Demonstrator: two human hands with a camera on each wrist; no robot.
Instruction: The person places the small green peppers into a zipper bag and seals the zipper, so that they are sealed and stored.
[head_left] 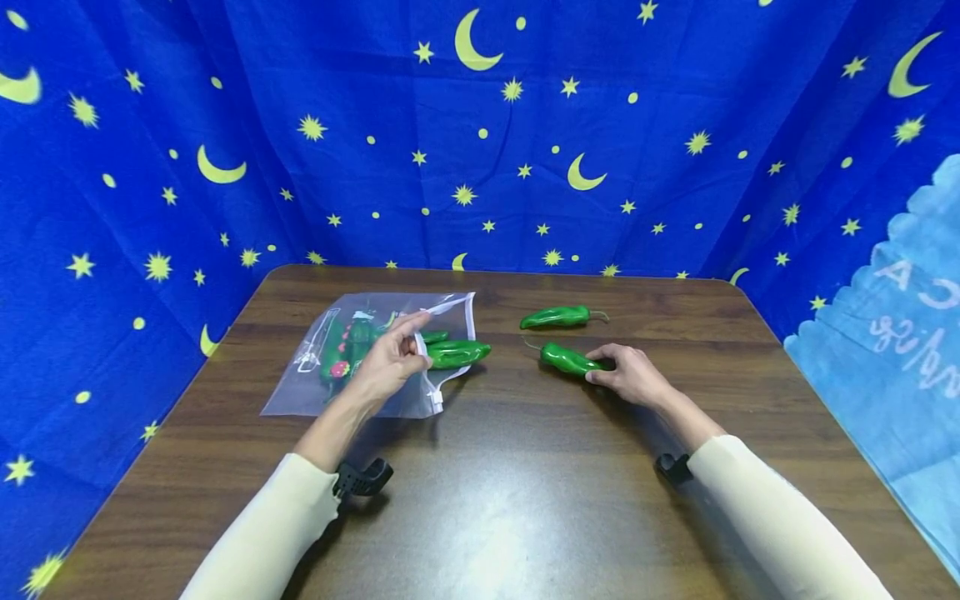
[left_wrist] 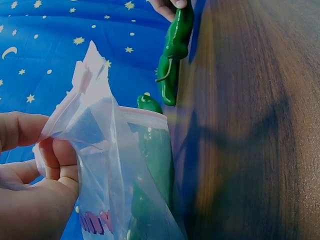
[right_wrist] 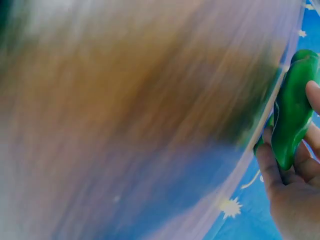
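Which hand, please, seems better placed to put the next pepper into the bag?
The right hand, I'd judge: it grips a green pepper by one end, the stem pointing toward the mouth of the bag. The left hand is occupied, pinching the bag's edge.

Bright scene, glare on table [head_left: 525, 467].
Head view: white glare on table's near half, soft shadows beneath the sleeves [head_left: 258, 533], small highlights on the pepper [head_left: 557, 317] nearest table's far edge. Right wrist view: table smeared by blur.

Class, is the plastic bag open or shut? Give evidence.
The plastic bag is open: the left hand holds its rim, and a green pepper pokes out.
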